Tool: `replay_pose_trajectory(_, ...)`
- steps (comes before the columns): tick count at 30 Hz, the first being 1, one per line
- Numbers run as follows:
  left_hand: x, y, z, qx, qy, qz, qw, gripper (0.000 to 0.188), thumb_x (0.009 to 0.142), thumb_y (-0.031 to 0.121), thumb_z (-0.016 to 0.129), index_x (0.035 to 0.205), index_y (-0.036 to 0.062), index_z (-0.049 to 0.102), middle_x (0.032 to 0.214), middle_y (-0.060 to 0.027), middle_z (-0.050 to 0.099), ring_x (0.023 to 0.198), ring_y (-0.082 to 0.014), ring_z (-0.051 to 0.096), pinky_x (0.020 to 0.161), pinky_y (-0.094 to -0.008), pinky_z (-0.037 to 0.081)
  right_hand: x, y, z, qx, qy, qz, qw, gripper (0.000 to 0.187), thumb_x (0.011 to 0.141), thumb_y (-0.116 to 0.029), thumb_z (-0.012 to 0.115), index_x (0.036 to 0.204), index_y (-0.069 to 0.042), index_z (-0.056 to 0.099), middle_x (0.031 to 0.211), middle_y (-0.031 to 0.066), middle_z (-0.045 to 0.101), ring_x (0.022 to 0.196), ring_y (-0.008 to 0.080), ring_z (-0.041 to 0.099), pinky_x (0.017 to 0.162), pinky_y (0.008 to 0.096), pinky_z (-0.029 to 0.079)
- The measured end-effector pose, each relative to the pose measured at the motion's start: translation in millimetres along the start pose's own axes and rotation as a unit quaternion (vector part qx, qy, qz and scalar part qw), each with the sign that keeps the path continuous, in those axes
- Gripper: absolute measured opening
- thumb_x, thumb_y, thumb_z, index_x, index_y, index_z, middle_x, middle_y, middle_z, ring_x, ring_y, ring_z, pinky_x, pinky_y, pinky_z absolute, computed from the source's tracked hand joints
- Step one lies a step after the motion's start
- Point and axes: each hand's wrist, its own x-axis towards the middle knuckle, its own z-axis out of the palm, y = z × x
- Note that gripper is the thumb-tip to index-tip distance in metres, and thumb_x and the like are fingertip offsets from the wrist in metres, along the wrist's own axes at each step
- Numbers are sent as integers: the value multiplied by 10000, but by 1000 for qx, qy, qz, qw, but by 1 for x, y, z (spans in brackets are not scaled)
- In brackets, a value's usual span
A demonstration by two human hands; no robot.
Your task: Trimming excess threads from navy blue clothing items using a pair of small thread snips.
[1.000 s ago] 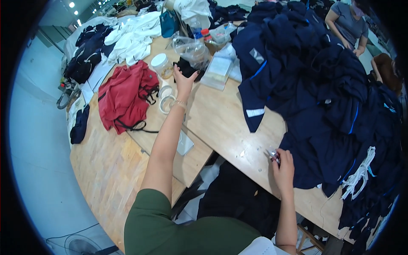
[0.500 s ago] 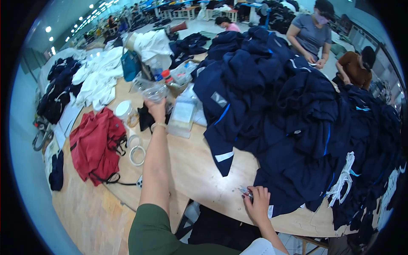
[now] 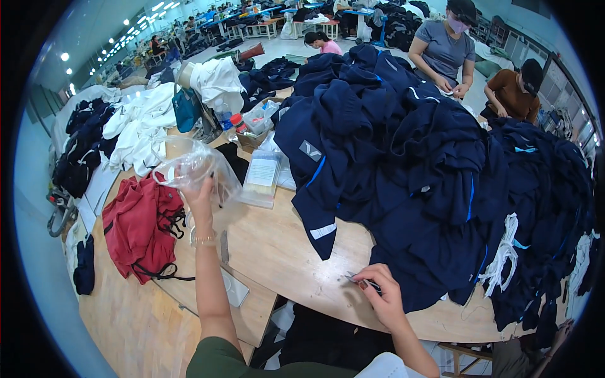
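My left hand [image 3: 201, 196] is closed on a crumpled clear plastic bag [image 3: 183, 165], lifted over the table beside a red garment [image 3: 140, 230] with black cords. The bag hides part of what lies under it. Above the table's near edge, my right hand [image 3: 380, 291] is curled around small thread snips [image 3: 364, 281], their tip pointing left. A large heap of navy garments [image 3: 384, 164] with blue piping rises just beyond and to the right of that hand. By my left wrist, a roll of tape [image 3: 191, 229] is partly covered.
A packet with a white label [image 3: 261, 171] lies beside a cardboard box [image 3: 251, 142] with a red-capped bottle [image 3: 237, 122]. A phone [image 3: 234, 288] rests near my left forearm. White garments [image 3: 142, 126] spread at the far left. Two people [image 3: 444, 53] work behind the heap.
My left hand has drawn the plastic bag left and nearer, away from the box. The phone now shows beside my forearm. My right hand keeps the snips and has shifted only slightly.
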Motion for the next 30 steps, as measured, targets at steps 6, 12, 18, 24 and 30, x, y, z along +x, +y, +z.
replay_pose_trajectory(6,-95,77,-28,-116,-107,-200,967,873,731,-1,588,1462,93,120,1311,-91,437,1132,-230,505,895,-311,460,21,-118,-12,382,-243,-171,875,151,872,-78,562,954,26,633,959,128,604,912,273,518,817,356,402)
replay_pose_trajectory(12,-147,135,-5,-219,-131,-217,942,1027,682,252,768,1477,177,123,1334,-91,403,1183,-242,470,923,-347,456,-6,-134,-5,448,-211,-144,857,178,849,-146,623,761,7,643,765,110,636,745,255,530,695,381,370)
replay_pose_trajectory(18,-169,154,10,-224,-129,-210,943,1134,629,339,825,1479,194,88,1325,-88,398,1199,-255,453,949,-378,459,-46,-97,8,445,-439,-120,771,256,861,-223,625,980,3,603,904,147,601,850,309,550,793,421,376)
replay_pose_trajectory(24,-183,174,32,-210,-177,-142,951,1265,568,263,882,1465,175,-6,1313,-108,399,1209,-270,449,999,-438,432,-36,-103,-14,240,-495,-239,800,107,844,-111,623,890,-15,622,864,89,612,881,271,568,792,355,417)
replay_pose_trajectory(30,-211,179,55,-191,-288,-74,936,1235,611,164,859,1442,177,-54,1341,-140,366,1234,-263,438,1014,-439,417,20,-121,-18,-131,-60,-228,963,290,739,-131,662,1014,-49,623,942,78,637,918,274,562,860,371,389)
